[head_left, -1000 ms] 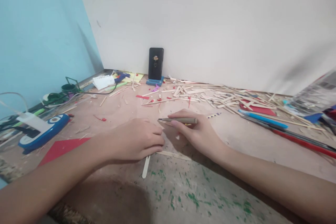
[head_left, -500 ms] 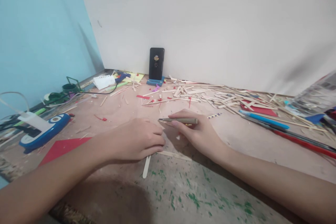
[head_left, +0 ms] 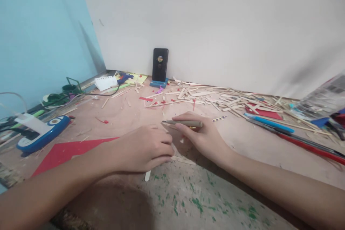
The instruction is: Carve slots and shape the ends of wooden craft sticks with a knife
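Note:
My left hand (head_left: pixel 151 147) lies palm down on the table, its fingers curled in and their tips hidden, so what they hold cannot be made out. Below it, the rounded white end of a craft stick (head_left: pixel 147 176) pokes out from under the hand. Another pale flat stick (head_left: pixel 184 160) lies just right of its knuckles. In my right hand (head_left: pixel 203 134) a slim tool with a tan handle (head_left: pixel 190 123) and dark pointed tip is gripped, the tip aimed left above my left fingers. Small pale scraps lie under the right hand.
Heaped craft sticks (head_left: pixel 231 99) spread along the back right. A phone (head_left: pixel 160 64) stands against the wall. Pens (head_left: pixel 272 122) lie at right. At left are red paper (head_left: pixel 61 154), a blue power strip (head_left: pixel 44 136) and a glue gun (head_left: pixel 125 78) with its cord.
My left hand has slid a little right, covering more of both sticks near it and uncovering more red paper. My right hand keeps its grip on the tan-handled tool, nearly still.

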Available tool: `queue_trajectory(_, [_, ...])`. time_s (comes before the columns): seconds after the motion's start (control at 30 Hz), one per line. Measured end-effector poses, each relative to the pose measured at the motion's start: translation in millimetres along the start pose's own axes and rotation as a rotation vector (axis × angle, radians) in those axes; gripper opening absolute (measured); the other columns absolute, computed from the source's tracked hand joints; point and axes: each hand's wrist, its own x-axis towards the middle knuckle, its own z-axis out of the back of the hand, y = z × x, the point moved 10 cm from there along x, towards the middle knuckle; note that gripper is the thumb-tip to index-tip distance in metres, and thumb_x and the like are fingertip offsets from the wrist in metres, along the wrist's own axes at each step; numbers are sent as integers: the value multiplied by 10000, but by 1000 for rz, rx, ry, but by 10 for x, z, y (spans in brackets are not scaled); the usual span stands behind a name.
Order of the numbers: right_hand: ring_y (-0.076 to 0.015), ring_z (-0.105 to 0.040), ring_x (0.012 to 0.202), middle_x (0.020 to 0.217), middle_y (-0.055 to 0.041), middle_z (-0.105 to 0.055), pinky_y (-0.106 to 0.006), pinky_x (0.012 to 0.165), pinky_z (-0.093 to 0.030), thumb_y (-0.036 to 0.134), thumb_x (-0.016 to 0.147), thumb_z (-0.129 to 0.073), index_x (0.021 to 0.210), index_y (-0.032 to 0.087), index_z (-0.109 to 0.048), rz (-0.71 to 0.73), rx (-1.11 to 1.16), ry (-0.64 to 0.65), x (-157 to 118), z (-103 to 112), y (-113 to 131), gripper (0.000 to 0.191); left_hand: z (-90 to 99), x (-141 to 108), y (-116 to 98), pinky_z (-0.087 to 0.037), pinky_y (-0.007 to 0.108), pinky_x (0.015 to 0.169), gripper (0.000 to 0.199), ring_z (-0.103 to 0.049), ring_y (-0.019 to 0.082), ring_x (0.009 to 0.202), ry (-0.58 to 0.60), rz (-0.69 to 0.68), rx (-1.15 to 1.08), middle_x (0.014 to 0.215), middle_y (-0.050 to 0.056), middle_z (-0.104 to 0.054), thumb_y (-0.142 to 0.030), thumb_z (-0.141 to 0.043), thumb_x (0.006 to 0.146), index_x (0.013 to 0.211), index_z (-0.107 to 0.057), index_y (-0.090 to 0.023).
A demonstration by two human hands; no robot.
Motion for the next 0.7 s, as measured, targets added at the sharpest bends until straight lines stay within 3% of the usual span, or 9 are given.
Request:
queue_trajectory(0.23, [-255,-761,1172,1297,-98,-777,-494,1039,-668,502,1119,-755,1255,188,-767,25,-8,-57,-9,61,18,343,-32,65,74,-652,362,896,120,-738,179,926,-13,51,63,988,12,-755,-190,-736,1111,994,-738,-161])
queue_trajectory(0.4, [-226,-771,1075,1206,-81,-785,-438,952,-686,525,1134,-730,1199,184,-766,70,-13,-144,-76,174,81,349,6,52,211,-666,348,861,202,-734,162,868,42,110,77,941,0,-746,-223,-779,1100,921,-712,-158])
queue_trajectory(0.57, [-206,-787,1029,1127,-62,-799,-413,931,-696,460,1173,-680,1157,185,-768,262,-81,-196,-238,211,335,289,78,-24,431,-645,329,813,161,-727,158,824,43,212,-8,907,-10,-743,-222,-753,1115,968,-738,-156])
queue_trajectory(0.7, [-160,-826,1062,1129,-16,-835,-268,906,-695,255,1163,-611,1229,293,-724,469,-198,-120,-389,136,620,137,90,-70,462,-590,285,804,93,-763,156,864,6,205,-138,953,-7,-795,-113,-744,1062,1017,-793,-179])
